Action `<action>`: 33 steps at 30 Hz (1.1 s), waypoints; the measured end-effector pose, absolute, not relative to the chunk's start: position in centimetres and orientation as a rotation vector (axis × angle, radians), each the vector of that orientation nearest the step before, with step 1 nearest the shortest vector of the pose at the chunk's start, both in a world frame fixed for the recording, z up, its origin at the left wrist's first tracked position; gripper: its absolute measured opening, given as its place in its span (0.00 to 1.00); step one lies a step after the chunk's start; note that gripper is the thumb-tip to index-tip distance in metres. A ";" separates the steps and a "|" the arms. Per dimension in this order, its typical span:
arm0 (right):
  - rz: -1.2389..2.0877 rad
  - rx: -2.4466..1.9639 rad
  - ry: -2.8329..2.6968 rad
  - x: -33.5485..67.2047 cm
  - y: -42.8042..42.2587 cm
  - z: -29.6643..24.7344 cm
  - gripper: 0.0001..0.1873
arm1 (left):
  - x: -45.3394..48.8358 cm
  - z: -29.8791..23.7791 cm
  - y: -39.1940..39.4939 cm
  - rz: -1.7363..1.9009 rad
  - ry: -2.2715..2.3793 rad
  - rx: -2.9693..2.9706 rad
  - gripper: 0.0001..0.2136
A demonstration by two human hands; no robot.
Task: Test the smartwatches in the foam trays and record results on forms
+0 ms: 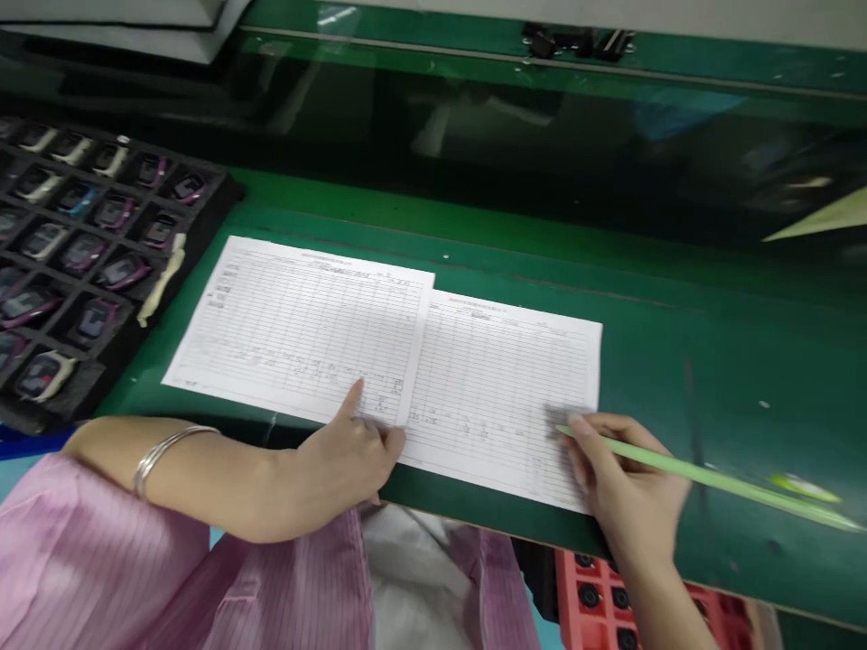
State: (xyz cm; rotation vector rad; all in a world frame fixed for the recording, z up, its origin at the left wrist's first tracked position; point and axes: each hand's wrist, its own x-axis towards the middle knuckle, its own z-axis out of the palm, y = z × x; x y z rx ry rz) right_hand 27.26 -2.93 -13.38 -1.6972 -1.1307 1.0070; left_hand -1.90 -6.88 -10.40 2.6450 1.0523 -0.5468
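Two printed form sheets lie side by side on the green table, the left sheet (304,316) overlapping the edge of the right sheet (501,388). Both carry ruled grids with small handwritten entries. My left hand (356,451) rests at the lower right of the left sheet, index finger stretched out on a row, the other fingers partly curled and holding nothing. A long light-green pen (684,468) is held in my right hand (627,469), its tip over the right part of the right sheet. Blur hides whether the tip touches paper.
At left stands a black compartment tray (203,203) of watch-like devices with coloured frames. A red tray (573,600) with round black parts sits below the table's front edge. Black clips (575,41) lie at the back, and a green-yellow item (806,487) at right.
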 end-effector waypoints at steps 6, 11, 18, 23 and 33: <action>1.156 -1.652 -1.334 27.9 -3.4 -12.3 0.09 | -1.6 -10.5 -7.6 -0.615 1.129 2.604 0.29; 0.957 -1.672 -1.452 27.9 -4.2 -12.6 0.09 | -1.8 -10.7 -8.2 -0.548 1.164 2.632 0.24; 0.870 -1.638 -1.571 27.7 -3.8 -12.5 0.11 | -1.8 -10.5 -8.1 -0.656 1.118 2.673 0.28; 1.012 -1.612 -1.560 27.2 -3.6 -12.5 0.10 | -1.7 -10.2 -8.0 -0.651 1.089 2.665 0.28; 0.935 -1.598 -1.634 27.2 -3.7 -13.0 0.12 | -1.8 -10.3 -7.8 -0.660 1.078 2.659 0.28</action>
